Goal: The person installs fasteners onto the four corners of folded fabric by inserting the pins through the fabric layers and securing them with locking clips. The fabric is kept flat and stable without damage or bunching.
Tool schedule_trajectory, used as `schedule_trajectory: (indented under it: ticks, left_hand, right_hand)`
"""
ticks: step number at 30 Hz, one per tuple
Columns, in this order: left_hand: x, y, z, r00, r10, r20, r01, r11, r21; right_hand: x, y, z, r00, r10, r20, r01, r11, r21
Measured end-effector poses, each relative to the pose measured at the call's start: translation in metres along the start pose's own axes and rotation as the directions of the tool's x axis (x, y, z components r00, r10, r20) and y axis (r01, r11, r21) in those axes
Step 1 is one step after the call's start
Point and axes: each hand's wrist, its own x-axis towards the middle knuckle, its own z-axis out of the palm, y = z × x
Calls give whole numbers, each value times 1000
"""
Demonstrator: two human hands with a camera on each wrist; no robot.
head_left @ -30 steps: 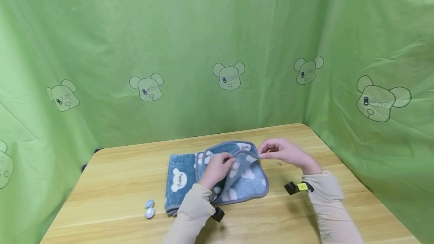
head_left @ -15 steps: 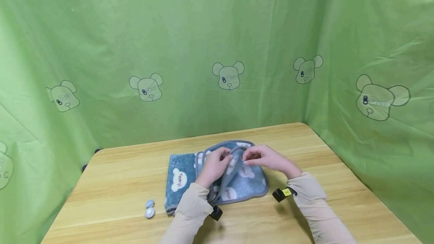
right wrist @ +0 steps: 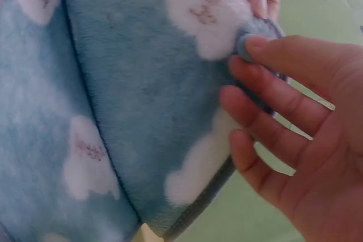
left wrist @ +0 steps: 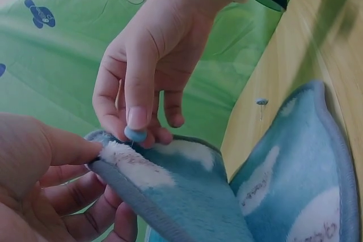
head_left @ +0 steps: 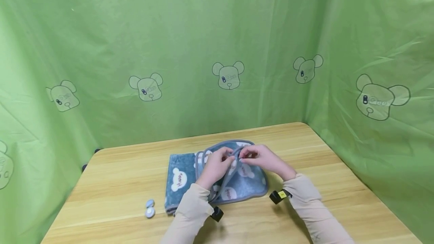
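A blue-and-white fleece blanket with grey edging lies folded, its right part opened into flaps. My left hand pinches a raised flap by its grey edge. Close beside those fingers, my right hand pinches a pin with a round blue head between thumb and index finger. In the left wrist view the pin's thin needle points down at the white patch on the flap; whether it has gone into the cloth I cannot tell. The right wrist view shows the blue head against the fleece.
Another blue-headed pin stands on the wooden table beyond the blanket in the left wrist view. Two small round blue-and-white pieces lie left of the blanket. A green curtain with bear prints surrounds the table's back and sides.
My right hand has moved left from the flap's outer corner to beside my left hand, carrying the pin. The left hand has stayed at the raised edge.
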Motion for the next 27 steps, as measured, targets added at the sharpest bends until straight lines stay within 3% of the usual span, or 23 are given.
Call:
schedule_trajectory:
  ticks: [8, 17, 23, 27]
  left_hand:
    - [-2, 5, 0, 1000, 19, 0, -19, 1000, 20]
    - [-2, 4, 1, 1000, 20, 10, -21, 997, 76]
    - [-5, 7, 2, 997, 33, 68, -38, 996, 77]
    - [-6, 8, 3, 997, 32, 68, -38, 996, 84]
  right_hand:
    - [2, -8, 13, 988, -83, -132, 66, 990, -128]
    - [3, -6, 18, 963, -174, -205, 135, 973, -190]
    - [3, -4, 18, 957, -195, -216, 142, 961, -238]
    - [2, -4, 18, 961, -195, -197, 142, 956, -258]
